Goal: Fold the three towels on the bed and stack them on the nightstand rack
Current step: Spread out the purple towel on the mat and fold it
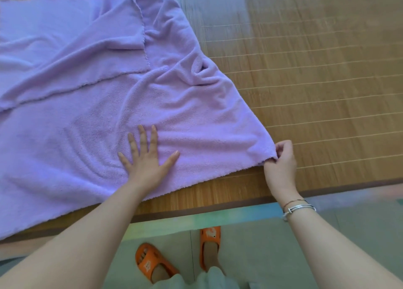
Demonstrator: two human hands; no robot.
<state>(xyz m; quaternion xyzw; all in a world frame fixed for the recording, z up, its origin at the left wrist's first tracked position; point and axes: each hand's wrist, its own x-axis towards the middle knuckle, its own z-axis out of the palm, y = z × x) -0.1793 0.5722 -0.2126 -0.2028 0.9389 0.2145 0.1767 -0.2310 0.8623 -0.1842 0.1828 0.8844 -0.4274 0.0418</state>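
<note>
Purple towel (91, 105): soft, fleecy pile, lilac, large sheet spread over the left and centre of the bed. Surface rumpled; long creases run diagonally, a bunched pucker sits near its right edge, and an upper layer with a rough stitched hem lies folded over the far part. Near edge runs slantwise along the bed's front.

Bamboo mat (316, 75): tan, thin slats bound by pale cross threads, flat and glossy, dark trim at the front edge.

Left hand (146, 160): palm down, flat on the towel near its front edge, fingers straight and spread apart, thumb out to the side.

Right hand (281, 160): fingers curled, thumb and fingertips pinched on the towel's near right corner, at the mat surface. Silver bangles (298, 207) on the wrist.

Floor below: orange slippers (157, 261) with perforated tops on both feet.
</note>
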